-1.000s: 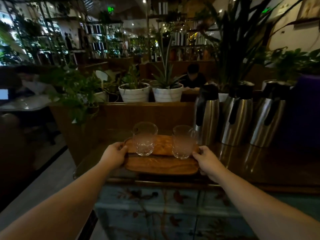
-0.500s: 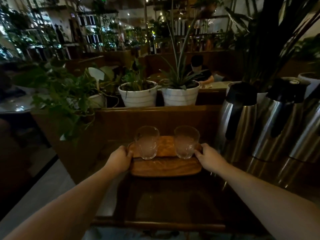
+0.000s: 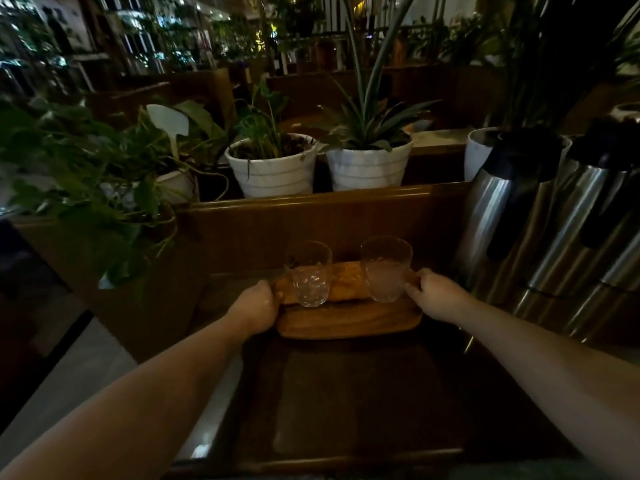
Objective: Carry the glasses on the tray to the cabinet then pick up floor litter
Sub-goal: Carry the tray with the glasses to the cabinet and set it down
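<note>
An oval wooden tray (image 3: 349, 322) lies at the far end of the dark cabinet top (image 3: 346, 403), close to its wooden back panel. Two clear textured glasses stand upright on it: the left glass (image 3: 308, 273) and the right glass (image 3: 386, 268). My left hand (image 3: 258, 308) grips the tray's left end. My right hand (image 3: 436, 294) grips its right end, fingers close to the right glass. Whether the tray rests on the top or hovers just above it is unclear.
Tall steel thermos jugs (image 3: 502, 220) with black handles crowd the right side of the cabinet. Behind the back panel stand white plant pots (image 3: 273, 168) and a second white pot (image 3: 369, 166). Leafy vines (image 3: 86, 188) hang at the left. Pale floor (image 3: 69, 386) lies lower left.
I have stepped closer and the tray has gone forward over the cabinet top toward the back panel. Both hands kept their grip on its ends.
</note>
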